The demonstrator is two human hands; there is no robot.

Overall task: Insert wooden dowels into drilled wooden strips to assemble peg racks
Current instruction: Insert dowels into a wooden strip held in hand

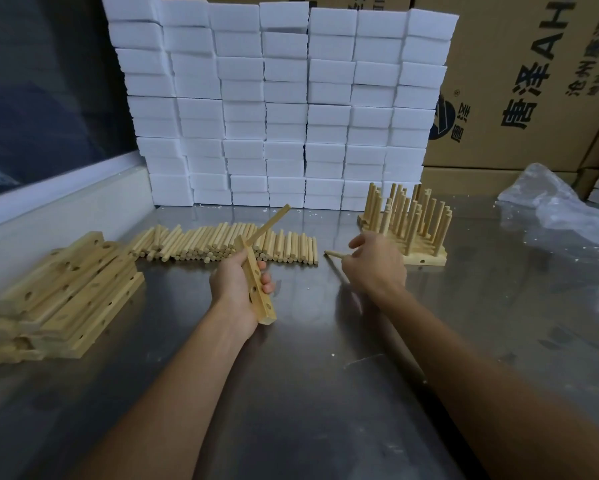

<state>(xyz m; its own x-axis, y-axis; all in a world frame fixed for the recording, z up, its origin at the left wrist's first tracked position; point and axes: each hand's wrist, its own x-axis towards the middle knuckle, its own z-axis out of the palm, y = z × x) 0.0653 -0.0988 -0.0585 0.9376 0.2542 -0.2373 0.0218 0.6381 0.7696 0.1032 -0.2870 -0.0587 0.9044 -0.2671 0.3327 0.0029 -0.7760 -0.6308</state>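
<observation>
Head view: left hand (237, 282) grips strip (258, 289)

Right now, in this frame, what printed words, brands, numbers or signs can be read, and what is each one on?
"唐泽AH": large dark print, turned sideways, on the cardboard box at upper right; the edge of the picture cuts it off.
"唐泽": small, beside the round logo on the same box.
A smaller line of characters beside the large print: too blurred to read.
White foam blocks, drilled strips, dowels: no text visible.
</observation>
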